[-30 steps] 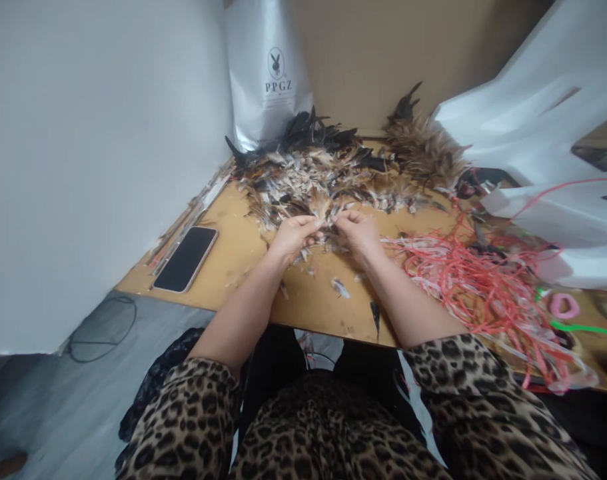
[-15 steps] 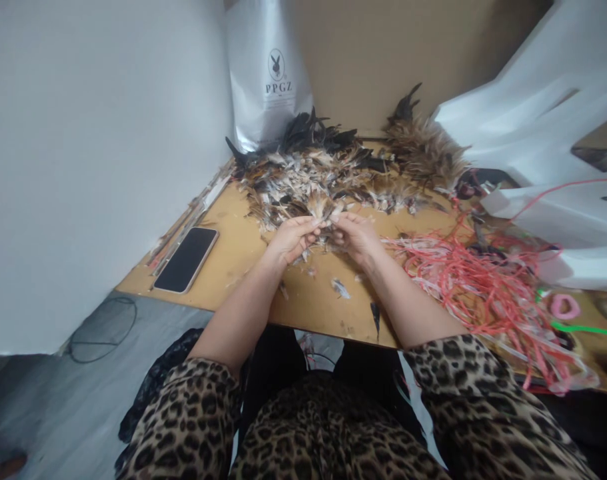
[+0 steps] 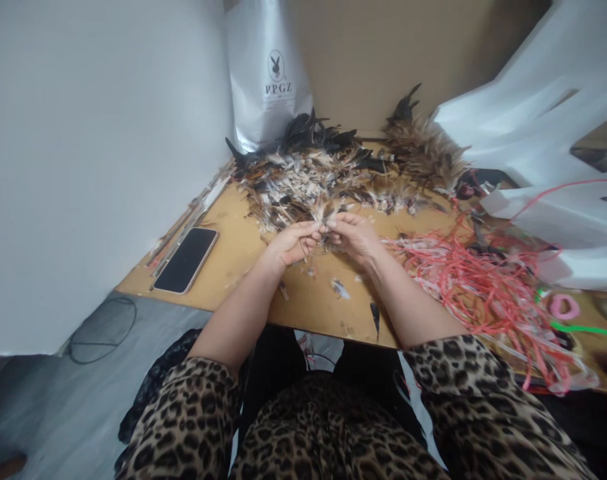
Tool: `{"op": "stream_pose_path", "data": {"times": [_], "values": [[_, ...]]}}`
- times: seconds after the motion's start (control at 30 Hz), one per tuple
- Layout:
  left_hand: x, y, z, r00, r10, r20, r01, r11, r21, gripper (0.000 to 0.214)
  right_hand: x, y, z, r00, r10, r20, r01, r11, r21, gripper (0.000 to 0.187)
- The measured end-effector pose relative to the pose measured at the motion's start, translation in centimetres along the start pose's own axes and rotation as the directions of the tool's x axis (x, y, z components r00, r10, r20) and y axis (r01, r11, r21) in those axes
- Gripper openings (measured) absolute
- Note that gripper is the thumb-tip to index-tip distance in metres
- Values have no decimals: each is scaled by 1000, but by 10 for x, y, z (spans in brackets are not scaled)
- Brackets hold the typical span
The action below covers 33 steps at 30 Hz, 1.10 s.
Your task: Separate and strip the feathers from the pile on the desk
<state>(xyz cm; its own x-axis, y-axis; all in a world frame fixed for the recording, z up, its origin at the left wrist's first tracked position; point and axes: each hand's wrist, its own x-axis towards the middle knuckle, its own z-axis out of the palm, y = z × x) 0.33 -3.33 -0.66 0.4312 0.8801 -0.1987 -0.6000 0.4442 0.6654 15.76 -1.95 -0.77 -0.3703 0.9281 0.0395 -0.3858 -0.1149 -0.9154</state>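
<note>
My left hand (image 3: pixel 292 243) and my right hand (image 3: pixel 353 235) meet over the wooden table (image 3: pixel 243 257), fingers pinched together on a small bunch of brown and white feathers (image 3: pixel 324 212). The bunch sticks up between the two thumbs. Right behind the hands lies a large pile of loose feathers (image 3: pixel 308 177), brown, white and black. A few stray feathers (image 3: pixel 340 288) lie on the table in front of my wrists.
A black phone (image 3: pixel 186 259) lies at the table's left edge. A tangle of red and pink string (image 3: pixel 473 280) covers the right side. A white PPGZ bag (image 3: pixel 270 73) stands at the back, white bags (image 3: pixel 543 127) at right, and a pink ring (image 3: pixel 564 306) far right.
Both hands have drawn slightly towards me with the feather bunch, fingers working closer together. Nothing else on the table has moved.
</note>
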Motion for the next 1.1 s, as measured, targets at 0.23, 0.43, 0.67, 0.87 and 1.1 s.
{"op": "stream_pose_path", "data": {"times": [0.23,0.43,0.67,0.87,1.1], "values": [[2,-1,0,997,60,-56,-51,987,155,3,0,0,-1,998,-18,-55,13,997,-81,26],[4,-6,-2,977,198,-78,-163,932,323,16,1,0,0,988,-54,-144,36,991,-128,30],[3,-8,2,969,225,-97,-161,882,443,24,-1,1,3,978,-115,-172,77,973,-217,28],[3,-9,3,956,277,-97,-194,844,500,23,1,4,0,982,-52,-181,21,986,-165,30],[5,-10,2,951,289,-113,-202,853,481,24,2,5,-1,990,11,-140,-12,1000,-2,31]]}}
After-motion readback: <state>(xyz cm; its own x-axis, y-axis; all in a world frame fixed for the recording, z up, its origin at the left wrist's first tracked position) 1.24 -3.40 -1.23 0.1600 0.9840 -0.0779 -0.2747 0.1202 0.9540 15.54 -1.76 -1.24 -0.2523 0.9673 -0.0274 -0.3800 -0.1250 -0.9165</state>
